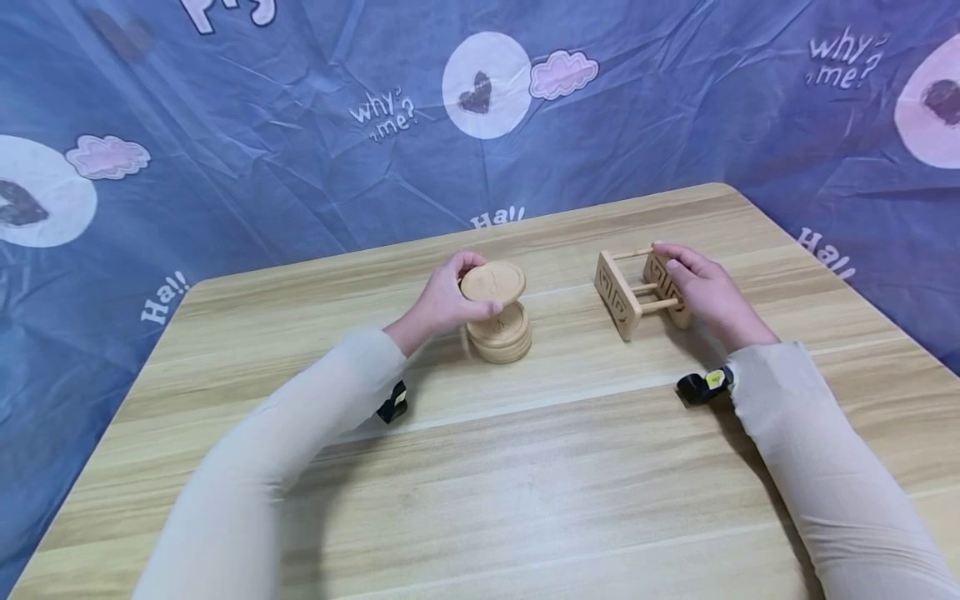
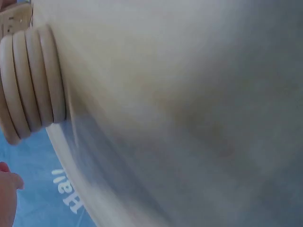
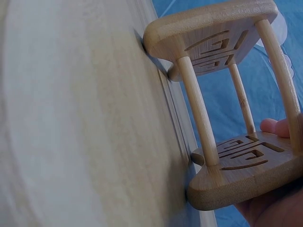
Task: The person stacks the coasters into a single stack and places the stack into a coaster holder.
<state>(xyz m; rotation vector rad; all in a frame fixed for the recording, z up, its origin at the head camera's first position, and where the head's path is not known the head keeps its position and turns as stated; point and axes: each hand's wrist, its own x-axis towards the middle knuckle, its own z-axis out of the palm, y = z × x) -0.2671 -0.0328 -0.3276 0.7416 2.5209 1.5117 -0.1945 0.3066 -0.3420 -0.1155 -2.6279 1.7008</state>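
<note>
Left hand [image 1: 444, 300] pinches 1 wooden disc [image 1: 494, 282] above the stacked discs [image 1: 501, 340]

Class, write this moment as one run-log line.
left hand: pinches round tan wooden disc over stack of matching discs | right hand: grips carved tan wooden rack | rack: right of stack

Free tabletop [image 1: 564, 321] between disc stack [image 1: 501, 340] and rack [image 1: 621, 302]; rods [image 1: 660, 306] cross gap between panels [image 3: 236, 187].
</note>
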